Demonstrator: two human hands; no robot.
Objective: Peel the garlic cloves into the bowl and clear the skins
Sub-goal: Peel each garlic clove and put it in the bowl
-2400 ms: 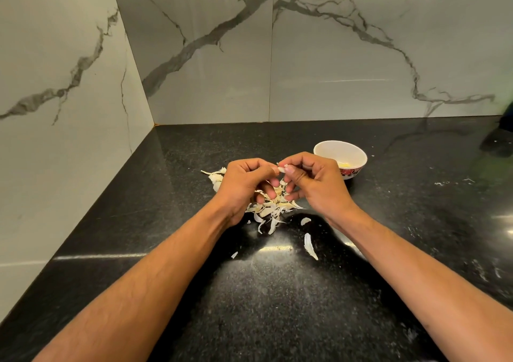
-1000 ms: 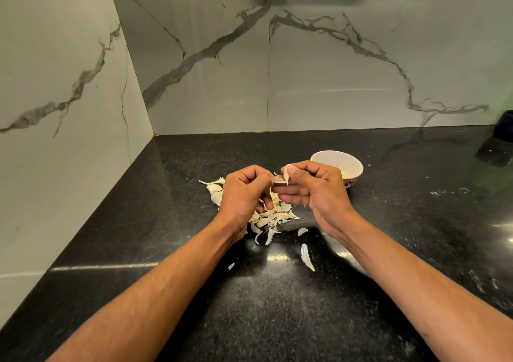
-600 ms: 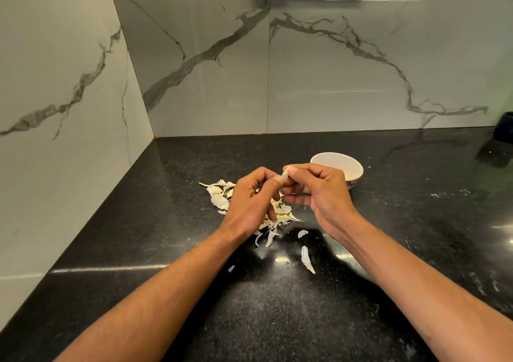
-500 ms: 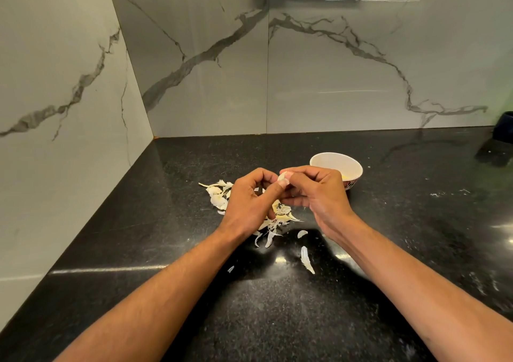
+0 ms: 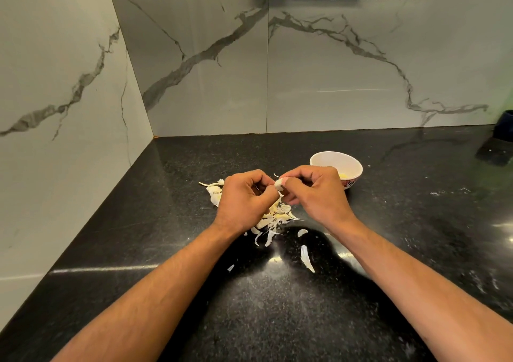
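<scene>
Black counter (image 5: 319,320): both hands pinch clove (image 5: 278,186), L hand (image 5: 244,200) & R hand (image 5: 316,195); bowl (image 5: 350,158) at R's 1 o'clock, nearer R.

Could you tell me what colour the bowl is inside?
White inside the bowl; head view shows it best.

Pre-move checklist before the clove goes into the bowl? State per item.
1. Garlic clove held: ok, pinched between the left hand and the right hand above the counter.
2. Clove fully peeled: cannot tell, white skin shows at the fingertips, most of it is hidden.
3. Bowl in place: ok, upright just behind the right hand, something yellowish inside.
4. Path to bowl: ok, nothing stands between hands and rim.
5. Skins cleared: not ok, a pile lies under the hands, with loose pieces nearer the person.
6. Counter space: ok, bare around the bowl.
</scene>
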